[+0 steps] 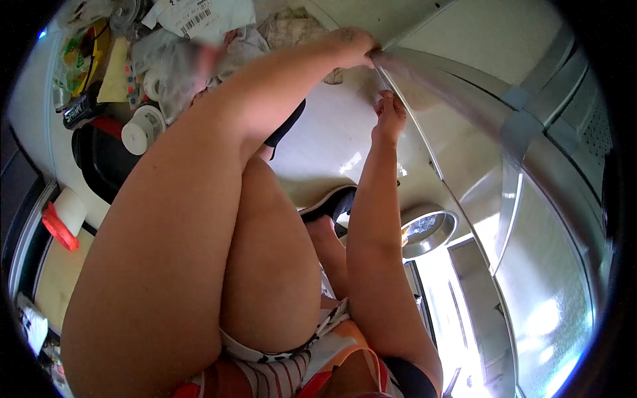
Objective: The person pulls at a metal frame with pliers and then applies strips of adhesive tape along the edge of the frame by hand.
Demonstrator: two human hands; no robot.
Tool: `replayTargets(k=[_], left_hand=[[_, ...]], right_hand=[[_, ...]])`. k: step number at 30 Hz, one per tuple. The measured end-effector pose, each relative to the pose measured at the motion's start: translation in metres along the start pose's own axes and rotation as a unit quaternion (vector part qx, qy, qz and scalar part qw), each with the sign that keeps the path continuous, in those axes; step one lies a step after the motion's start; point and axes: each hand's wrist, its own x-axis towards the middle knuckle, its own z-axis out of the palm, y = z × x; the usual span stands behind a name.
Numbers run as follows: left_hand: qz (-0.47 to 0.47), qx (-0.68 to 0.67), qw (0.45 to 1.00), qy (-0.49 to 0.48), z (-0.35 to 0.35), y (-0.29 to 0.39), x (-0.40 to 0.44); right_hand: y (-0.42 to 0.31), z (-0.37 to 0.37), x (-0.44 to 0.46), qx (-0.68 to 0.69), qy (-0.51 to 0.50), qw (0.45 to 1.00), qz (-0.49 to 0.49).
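My left hand [355,48] reaches across to the upper corner of a glossy, silvery-beige panel [458,83], its fingers closed at the panel's thin edge. Below it, close to the same edge, is my right hand [390,114], with its fingers curled in. Whatever the right fingers may hold is too small to make out. A thin pale strip [424,146] runs along the panel's edge past both hands. Grey tape patches [521,132] are stuck across the panel's joint.
Plastic bags [169,69], a white tub [142,131] and a black tray [103,162] crowd the floor at upper left. A round metal bowl [428,232] stands near my shoe [332,202]. At far left lies a white roll with a red end [65,219].
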Motion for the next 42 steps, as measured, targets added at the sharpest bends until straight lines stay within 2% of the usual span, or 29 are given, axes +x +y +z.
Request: replayTargets(k=[2,3,6,8,10,12,14,17,20,23,26,30,32,35,38,41,42], left_hand=[[0.004,-0.011,1.0,0.01,-0.003,0.004,-0.007],[0.003,-0.011,1.0,0.007,0.0,0.002,-0.007],[0.004,0.004,1.0,0.014,0.003,0.003,-0.005],[0.006,0.033,0.999,0.031,0.003,0.005,-0.009],[-0.027,-0.075,0.993,0.084,0.026,-0.006,-0.005],[-0.033,-0.066,0.994,0.084,0.036,-0.009,-0.001],[-0.021,0.06,0.997,0.033,0.004,0.013,-0.013],[-0.041,0.039,0.998,0.026,0.008,0.012,-0.012],[-0.013,0.066,0.996,0.054,0.01,0.011,-0.014],[-0.021,0.041,0.997,0.067,0.015,0.009,-0.013],[-0.013,0.061,0.996,0.057,0.017,0.005,-0.009],[0.001,0.065,0.994,0.085,0.014,0.008,-0.013],[-0.003,0.073,0.992,0.102,0.023,0.003,-0.01],[-0.017,0.002,0.996,0.09,0.011,0.008,-0.016],[-0.035,0.001,0.999,0.031,0.012,-0.006,0.0],[-0.039,-0.189,0.978,-0.079,-0.009,-0.025,0.022],[-0.061,-0.195,0.977,-0.058,-0.007,-0.027,0.027]], right_hand=[[0.002,-0.004,-0.003,0.042,0.006,0.998,0.046],[0.002,-0.003,-0.008,0.108,0.037,0.99,0.081],[0.004,0.008,-0.02,0.298,0.126,0.931,0.171],[0.012,0.018,-0.021,0.373,0.08,0.906,0.184],[0.007,0.038,-0.02,0.436,0.068,0.882,0.167],[-0.001,0.051,-0.01,0.48,0.079,0.86,0.151],[-0.001,0.062,0.004,0.501,0.107,0.846,0.145],[0.02,0.055,0.029,0.555,0.067,0.813,0.16],[-0.006,0.078,0.015,0.437,0.078,0.891,0.092],[-0.01,0.086,0.001,0.452,0.06,0.888,0.063],[-0.01,0.094,-0.005,0.456,0.1,0.883,0.059],[0.008,0.079,0.03,0.4,0.059,0.914,0.035],[0.021,0.071,0.048,0.418,0.038,0.907,0.049],[0.011,0.071,0.04,0.381,0.061,0.921,0.053],[0.006,0.069,0.044,0.438,0.02,0.896,0.064],[0.012,0.058,0.05,0.453,-0.025,0.887,0.092],[0.008,0.059,0.047,0.456,-0.051,0.883,0.096]])
